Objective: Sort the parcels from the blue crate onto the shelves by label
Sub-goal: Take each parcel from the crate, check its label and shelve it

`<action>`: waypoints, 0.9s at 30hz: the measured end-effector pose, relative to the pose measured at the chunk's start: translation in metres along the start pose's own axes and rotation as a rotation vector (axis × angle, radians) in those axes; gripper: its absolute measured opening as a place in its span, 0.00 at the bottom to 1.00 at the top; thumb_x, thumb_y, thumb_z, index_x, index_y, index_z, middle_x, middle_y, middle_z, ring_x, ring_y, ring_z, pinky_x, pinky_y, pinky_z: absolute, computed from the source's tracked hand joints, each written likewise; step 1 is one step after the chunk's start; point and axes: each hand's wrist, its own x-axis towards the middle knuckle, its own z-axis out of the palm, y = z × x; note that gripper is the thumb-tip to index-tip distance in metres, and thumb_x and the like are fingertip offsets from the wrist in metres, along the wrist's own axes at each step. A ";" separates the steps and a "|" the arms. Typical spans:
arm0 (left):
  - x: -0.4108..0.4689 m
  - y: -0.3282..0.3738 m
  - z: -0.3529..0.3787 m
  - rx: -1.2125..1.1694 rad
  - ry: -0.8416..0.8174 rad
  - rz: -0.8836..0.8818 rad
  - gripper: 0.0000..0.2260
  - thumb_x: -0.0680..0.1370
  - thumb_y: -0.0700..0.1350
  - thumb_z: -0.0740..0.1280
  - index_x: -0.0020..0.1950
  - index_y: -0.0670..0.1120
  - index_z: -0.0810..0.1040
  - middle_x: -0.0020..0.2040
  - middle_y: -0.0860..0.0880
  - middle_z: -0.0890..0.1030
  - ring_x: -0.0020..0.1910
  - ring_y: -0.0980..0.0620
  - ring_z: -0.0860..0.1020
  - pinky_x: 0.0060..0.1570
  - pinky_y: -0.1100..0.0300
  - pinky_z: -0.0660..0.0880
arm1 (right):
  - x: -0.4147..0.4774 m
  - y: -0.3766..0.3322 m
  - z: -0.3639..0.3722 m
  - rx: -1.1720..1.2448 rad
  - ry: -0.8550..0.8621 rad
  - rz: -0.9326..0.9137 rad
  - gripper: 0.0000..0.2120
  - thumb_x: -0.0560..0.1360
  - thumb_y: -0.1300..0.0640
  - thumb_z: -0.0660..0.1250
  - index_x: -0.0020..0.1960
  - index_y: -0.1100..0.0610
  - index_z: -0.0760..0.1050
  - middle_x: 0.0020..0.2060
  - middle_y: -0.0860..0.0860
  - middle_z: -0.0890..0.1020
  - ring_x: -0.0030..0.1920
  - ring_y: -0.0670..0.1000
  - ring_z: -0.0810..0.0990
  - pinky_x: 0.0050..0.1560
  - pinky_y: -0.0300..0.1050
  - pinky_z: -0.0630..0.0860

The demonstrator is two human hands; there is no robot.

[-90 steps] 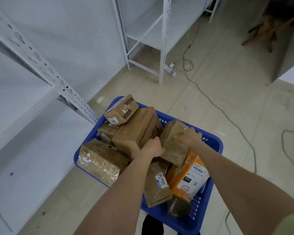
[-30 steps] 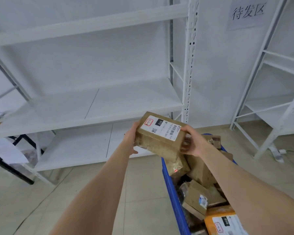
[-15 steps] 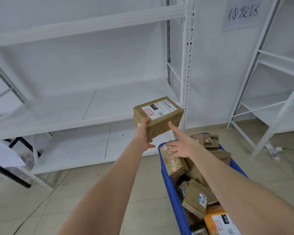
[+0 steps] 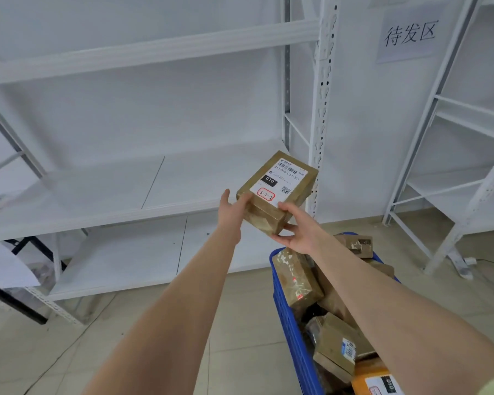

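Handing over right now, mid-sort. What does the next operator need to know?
Left hand and right hand both hold one brown parcel, label up and reading 010, in the air in front of the white shelf.
Blue crate on the floor at right holds several more parcels, among them an orange parcel.
Done: this parcel is out of the crate.
Left: shelve it by its label, then sort the rest.

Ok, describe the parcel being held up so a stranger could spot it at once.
Find the white shelving rack; in front of its middle shelf, near the blue crate, the left hand and right hand hold one brown parcel. Unlike those in the crate, it is in the air, its white label showing a black 010 patch and a red-ringed handwritten code.
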 end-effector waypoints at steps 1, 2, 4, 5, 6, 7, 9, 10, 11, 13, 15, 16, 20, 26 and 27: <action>0.004 0.005 -0.006 0.036 0.005 0.037 0.29 0.76 0.49 0.68 0.75 0.51 0.63 0.66 0.47 0.71 0.62 0.48 0.70 0.62 0.52 0.68 | 0.002 -0.001 0.004 -0.011 0.001 0.005 0.20 0.70 0.57 0.75 0.59 0.53 0.74 0.60 0.56 0.77 0.60 0.58 0.76 0.54 0.59 0.79; 0.010 0.009 -0.012 0.064 -0.001 0.062 0.25 0.76 0.48 0.68 0.72 0.50 0.68 0.63 0.47 0.74 0.58 0.49 0.72 0.58 0.55 0.70 | 0.004 -0.001 0.009 -0.019 0.002 0.007 0.19 0.70 0.58 0.74 0.59 0.53 0.74 0.59 0.57 0.77 0.60 0.58 0.76 0.54 0.59 0.79; 0.023 0.016 -0.024 0.076 -0.030 0.096 0.17 0.75 0.45 0.68 0.64 0.47 0.77 0.57 0.47 0.79 0.51 0.50 0.75 0.50 0.58 0.72 | 0.008 -0.004 0.022 -0.035 -0.010 -0.006 0.17 0.72 0.59 0.73 0.58 0.54 0.74 0.58 0.57 0.78 0.60 0.58 0.77 0.55 0.59 0.79; 0.028 0.020 -0.029 0.075 -0.034 0.112 0.15 0.75 0.44 0.68 0.62 0.46 0.78 0.56 0.46 0.81 0.49 0.50 0.76 0.48 0.58 0.72 | 0.011 -0.006 0.029 -0.048 -0.017 -0.020 0.16 0.72 0.59 0.73 0.58 0.54 0.74 0.58 0.57 0.78 0.60 0.58 0.77 0.55 0.59 0.79; 0.033 0.024 -0.035 0.075 -0.033 0.126 0.15 0.75 0.43 0.68 0.61 0.46 0.79 0.55 0.46 0.81 0.48 0.50 0.76 0.47 0.58 0.72 | 0.014 -0.008 0.037 -0.064 -0.020 -0.035 0.15 0.73 0.59 0.72 0.58 0.54 0.75 0.58 0.56 0.78 0.60 0.57 0.77 0.56 0.59 0.79; 0.038 0.028 -0.040 0.074 -0.029 0.142 0.15 0.75 0.43 0.69 0.61 0.46 0.79 0.55 0.46 0.81 0.48 0.50 0.77 0.47 0.58 0.73 | 0.017 -0.011 0.046 -0.077 -0.017 -0.052 0.14 0.73 0.59 0.72 0.57 0.55 0.75 0.57 0.56 0.78 0.60 0.58 0.77 0.56 0.59 0.78; 0.046 0.041 -0.049 0.072 -0.026 0.176 0.15 0.74 0.43 0.69 0.61 0.45 0.79 0.55 0.46 0.81 0.46 0.50 0.77 0.45 0.59 0.73 | 0.023 -0.019 0.065 -0.088 0.000 -0.092 0.11 0.73 0.61 0.71 0.55 0.55 0.76 0.54 0.56 0.79 0.59 0.58 0.78 0.54 0.58 0.79; 0.050 0.049 -0.054 0.070 -0.020 0.194 0.15 0.74 0.42 0.68 0.61 0.45 0.79 0.54 0.45 0.81 0.43 0.51 0.76 0.41 0.61 0.72 | 0.025 -0.023 0.075 -0.098 0.006 -0.119 0.10 0.73 0.61 0.71 0.53 0.55 0.76 0.53 0.56 0.79 0.57 0.58 0.78 0.51 0.56 0.80; 0.053 0.058 -0.058 0.067 -0.015 0.214 0.15 0.74 0.41 0.68 0.61 0.44 0.78 0.52 0.45 0.81 0.40 0.52 0.75 0.38 0.63 0.71 | 0.027 -0.029 0.085 -0.118 0.010 -0.148 0.09 0.73 0.62 0.70 0.53 0.55 0.77 0.51 0.55 0.80 0.55 0.57 0.79 0.50 0.55 0.80; 0.061 0.079 -0.066 0.050 -0.003 0.245 0.14 0.74 0.40 0.68 0.59 0.45 0.78 0.50 0.45 0.80 0.40 0.52 0.75 0.38 0.63 0.70 | 0.032 -0.039 0.105 -0.165 0.009 -0.205 0.12 0.73 0.60 0.70 0.56 0.54 0.77 0.51 0.53 0.80 0.50 0.56 0.81 0.54 0.53 0.79; 0.068 0.102 -0.072 0.018 -0.003 0.276 0.13 0.74 0.39 0.68 0.58 0.46 0.78 0.48 0.46 0.81 0.44 0.50 0.77 0.44 0.60 0.73 | 0.037 -0.053 0.127 -0.211 -0.008 -0.260 0.17 0.73 0.58 0.71 0.61 0.50 0.76 0.53 0.50 0.81 0.53 0.56 0.81 0.58 0.51 0.77; 0.072 0.115 -0.075 0.006 -0.007 0.300 0.13 0.74 0.39 0.67 0.58 0.47 0.78 0.47 0.47 0.81 0.44 0.50 0.77 0.46 0.59 0.74 | 0.038 -0.061 0.138 -0.229 -0.021 -0.292 0.19 0.73 0.57 0.71 0.63 0.49 0.75 0.54 0.49 0.81 0.55 0.55 0.80 0.58 0.49 0.76; 0.090 0.170 -0.082 -0.056 -0.005 0.437 0.12 0.75 0.42 0.69 0.58 0.48 0.78 0.43 0.51 0.81 0.41 0.54 0.77 0.47 0.61 0.73 | 0.042 -0.104 0.187 -0.332 -0.021 -0.491 0.22 0.72 0.56 0.70 0.65 0.46 0.75 0.55 0.45 0.81 0.54 0.48 0.77 0.56 0.44 0.71; 0.121 0.260 -0.088 -0.100 0.027 0.612 0.10 0.75 0.43 0.69 0.55 0.49 0.75 0.45 0.50 0.81 0.39 0.59 0.77 0.43 0.64 0.72 | 0.050 -0.179 0.260 -0.396 -0.079 -0.749 0.17 0.73 0.60 0.68 0.60 0.47 0.78 0.48 0.47 0.82 0.46 0.48 0.76 0.40 0.39 0.69; 0.128 0.275 -0.089 -0.100 0.036 0.639 0.11 0.75 0.42 0.69 0.57 0.48 0.75 0.45 0.50 0.80 0.38 0.58 0.77 0.41 0.64 0.72 | 0.054 -0.191 0.271 -0.391 -0.097 -0.780 0.16 0.73 0.62 0.68 0.58 0.47 0.78 0.47 0.47 0.82 0.46 0.48 0.76 0.39 0.38 0.68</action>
